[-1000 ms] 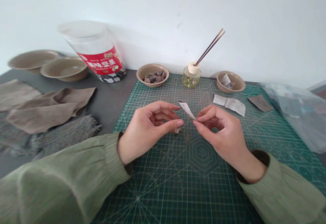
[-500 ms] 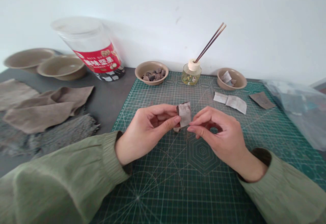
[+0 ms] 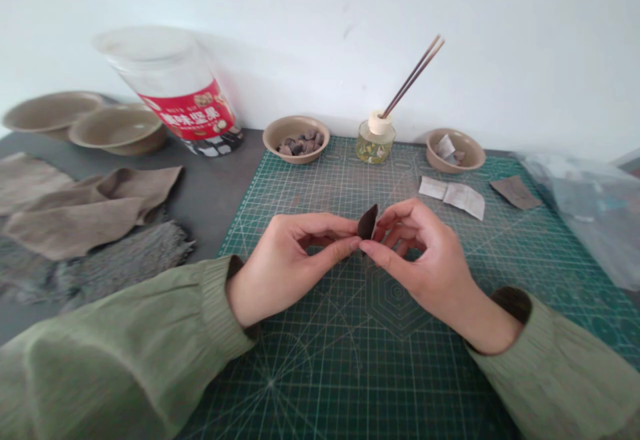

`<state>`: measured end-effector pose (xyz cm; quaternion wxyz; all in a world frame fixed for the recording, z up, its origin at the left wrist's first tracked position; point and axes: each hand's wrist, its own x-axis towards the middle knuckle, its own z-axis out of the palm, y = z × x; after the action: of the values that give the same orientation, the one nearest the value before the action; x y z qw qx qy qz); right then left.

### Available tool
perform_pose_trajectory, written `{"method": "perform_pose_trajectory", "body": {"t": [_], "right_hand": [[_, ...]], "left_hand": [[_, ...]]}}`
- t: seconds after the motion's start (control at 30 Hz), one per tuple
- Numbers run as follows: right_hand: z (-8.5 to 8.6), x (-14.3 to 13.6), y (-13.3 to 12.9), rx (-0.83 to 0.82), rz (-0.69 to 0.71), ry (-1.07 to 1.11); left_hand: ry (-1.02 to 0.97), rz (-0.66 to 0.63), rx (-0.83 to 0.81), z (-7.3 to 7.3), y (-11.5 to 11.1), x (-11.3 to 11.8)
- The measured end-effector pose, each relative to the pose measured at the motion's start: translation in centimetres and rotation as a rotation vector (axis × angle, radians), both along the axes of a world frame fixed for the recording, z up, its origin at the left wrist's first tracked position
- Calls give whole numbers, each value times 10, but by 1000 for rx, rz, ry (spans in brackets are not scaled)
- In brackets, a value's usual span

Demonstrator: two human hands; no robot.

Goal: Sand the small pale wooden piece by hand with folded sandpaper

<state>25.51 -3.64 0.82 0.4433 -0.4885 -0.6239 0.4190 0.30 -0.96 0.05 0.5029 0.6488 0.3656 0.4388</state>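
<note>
Between my two hands, above the cutting mat [image 3: 320, 373], is a small folded piece of sandpaper [image 3: 368, 223], its dark brown face toward me and a pale edge showing at the right. My left hand [image 3: 300, 263] pinches its left side between thumb and fingers. From the right, the thumb and fingers of my right hand [image 3: 430, 257] close on it too, the two thumb tips almost meeting at its lower edge. Whether something smaller sits inside the fold is hidden. Beyond my right hand lie a pale creased strip [image 3: 465, 199] and a flat brown piece [image 3: 516, 192].
Along the wall stand a bowl of small brown lumps [image 3: 297, 159], a reed diffuser [image 3: 375, 147] and a bowl with pale scraps [image 3: 456, 166]. At left are a plastic tub [image 3: 193, 110], two bowls [image 3: 117, 130] and brown cloths [image 3: 90, 213]. A clear plastic bag [image 3: 590, 200] lies at right.
The sandpaper has turned from its pale face to its dark brown face. My right hand has moved left and now grips it, its thumb beside my left thumb.
</note>
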Motion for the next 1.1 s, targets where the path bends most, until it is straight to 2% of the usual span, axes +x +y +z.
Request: {"method": "perform_pose_trajectory", "body": {"t": [0.2,0.57,1.1], "right_hand": [[6,2,2,-35,-24,97],[13,6,6,-201,55,205],[13,7,5,-306,157,341]], "left_hand": [[-32,14,-43,1,5,-4],[-105,-118,-156,12,8,-6],[-224,-130,-233,7,3,-3]]}}
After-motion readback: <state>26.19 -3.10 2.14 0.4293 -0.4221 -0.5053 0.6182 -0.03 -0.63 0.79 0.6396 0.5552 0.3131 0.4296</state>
